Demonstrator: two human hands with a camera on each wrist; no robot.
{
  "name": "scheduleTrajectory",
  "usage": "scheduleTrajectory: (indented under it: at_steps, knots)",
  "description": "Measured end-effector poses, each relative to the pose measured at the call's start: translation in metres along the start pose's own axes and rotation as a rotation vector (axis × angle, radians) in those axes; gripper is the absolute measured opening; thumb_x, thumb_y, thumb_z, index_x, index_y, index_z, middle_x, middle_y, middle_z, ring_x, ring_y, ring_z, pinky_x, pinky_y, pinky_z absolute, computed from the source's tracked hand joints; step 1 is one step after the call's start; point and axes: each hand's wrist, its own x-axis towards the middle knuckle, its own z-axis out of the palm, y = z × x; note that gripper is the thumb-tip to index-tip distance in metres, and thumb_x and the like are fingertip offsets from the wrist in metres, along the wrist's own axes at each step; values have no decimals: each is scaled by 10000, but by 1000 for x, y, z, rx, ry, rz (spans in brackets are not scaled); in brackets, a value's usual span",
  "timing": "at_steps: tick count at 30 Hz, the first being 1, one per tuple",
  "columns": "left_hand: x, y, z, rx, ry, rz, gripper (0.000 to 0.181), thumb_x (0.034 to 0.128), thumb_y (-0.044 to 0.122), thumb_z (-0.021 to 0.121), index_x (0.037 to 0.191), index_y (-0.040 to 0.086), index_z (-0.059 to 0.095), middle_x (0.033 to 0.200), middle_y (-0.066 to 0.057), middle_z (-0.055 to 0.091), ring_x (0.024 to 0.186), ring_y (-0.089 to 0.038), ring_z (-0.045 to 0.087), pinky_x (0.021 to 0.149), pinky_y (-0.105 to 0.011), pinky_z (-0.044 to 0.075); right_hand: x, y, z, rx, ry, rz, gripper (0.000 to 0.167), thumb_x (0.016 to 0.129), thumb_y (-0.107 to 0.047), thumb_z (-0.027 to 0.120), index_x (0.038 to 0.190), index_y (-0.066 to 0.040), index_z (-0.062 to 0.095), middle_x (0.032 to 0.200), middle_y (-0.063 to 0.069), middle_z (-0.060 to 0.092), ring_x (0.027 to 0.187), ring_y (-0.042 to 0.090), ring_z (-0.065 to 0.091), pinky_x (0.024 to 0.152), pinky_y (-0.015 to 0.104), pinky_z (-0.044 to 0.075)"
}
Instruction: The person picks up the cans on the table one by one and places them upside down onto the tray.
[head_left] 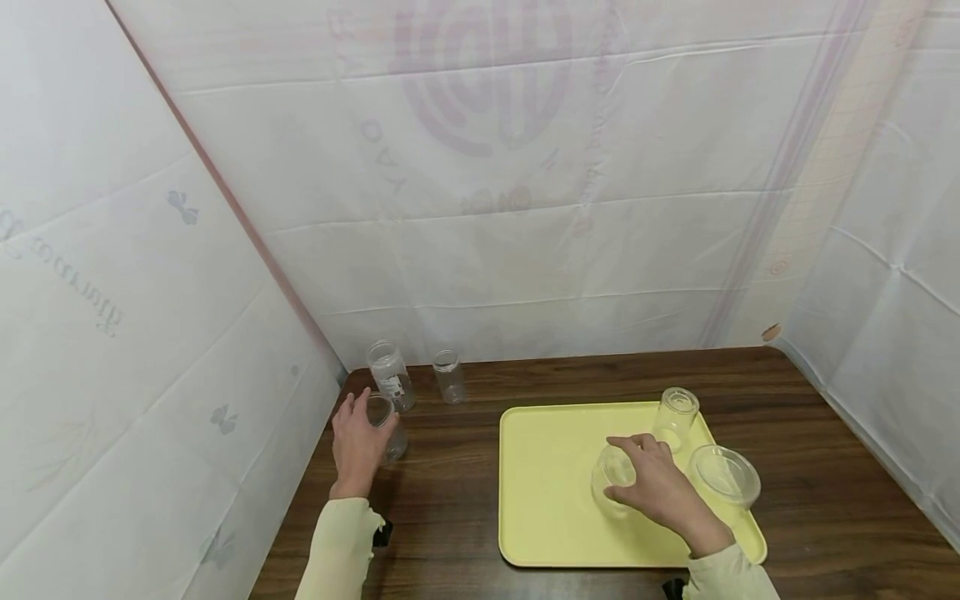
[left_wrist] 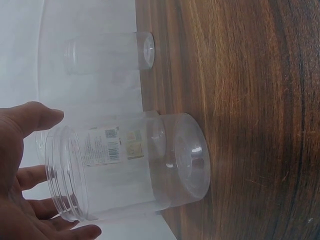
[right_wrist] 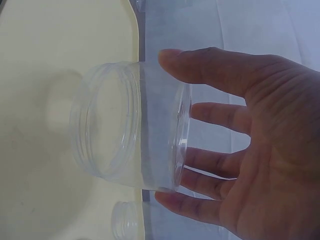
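Observation:
At the table's left, my left hand [head_left: 357, 440] spreads around the open threaded mouth of an upright clear plastic jar [left_wrist: 120, 200]. In the left wrist view its thumb stands off the rim, while the fingers lie beside and behind it. Over the yellow tray [head_left: 551, 475], my right hand [head_left: 656, 487] holds a wide clear jar [right_wrist: 160, 130] by its base, thumb on one side and fingers on the other. That jar is upside down, its threaded mouth toward the tray; whether it touches the tray I cannot tell.
Behind the left jar stand a labelled clear jar [head_left: 390, 379] and a narrower clear jar [head_left: 450, 379]. On the tray's right side are a tall upside-down jar [head_left: 677, 417] and a wide clear jar [head_left: 723, 477]. White cloth walls [head_left: 525, 267] border the wooden table [head_left: 450, 483].

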Motion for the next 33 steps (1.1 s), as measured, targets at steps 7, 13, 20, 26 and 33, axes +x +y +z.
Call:
scheduleTrajectory:
  at_steps: [7,13,20,26,33]
  knots:
    - [3,-2,1,-4,11,12,741,953,259,750,1563,-38,453,1618,-344,317,1485,-538,292,1138,-690,342,0,0,0,2,-7,11,724,803,-179,934,1430,-6,616,1340,287,537,1190,464,499,844,591,539]
    - [4,-2,1,-5,7,12,729,961,247,746,1563,-40,450,1615,-348,315,1480,-542,291,1129,-691,351,1,1,1,-14,-1,6,723,797,-175,937,1424,-6,619,1334,281,541,1180,458,503,835,585,544]
    - [4,-1,0,-6,-5,-1,727,967,243,748,1564,-39,446,1617,-344,313,1481,-541,290,1123,-700,352,1,1,1,-22,-8,8,720,784,-168,939,1410,0,626,1321,297,540,1171,473,503,816,583,546]
    - [5,-2,0,-8,-8,-7,719,962,242,749,1556,-39,455,1614,-340,321,1477,-537,297,1131,-694,346,0,2,3,-39,-15,13,721,773,-166,943,1399,2,629,1325,317,536,1164,475,508,798,569,556]
    - [6,-2,0,4,-12,-5,717,958,247,749,1548,-42,462,1608,-335,333,1464,-541,310,1125,-691,355,0,2,4,-51,-13,17,725,754,-159,953,1387,3,637,1311,312,547,1151,474,509,795,574,557]
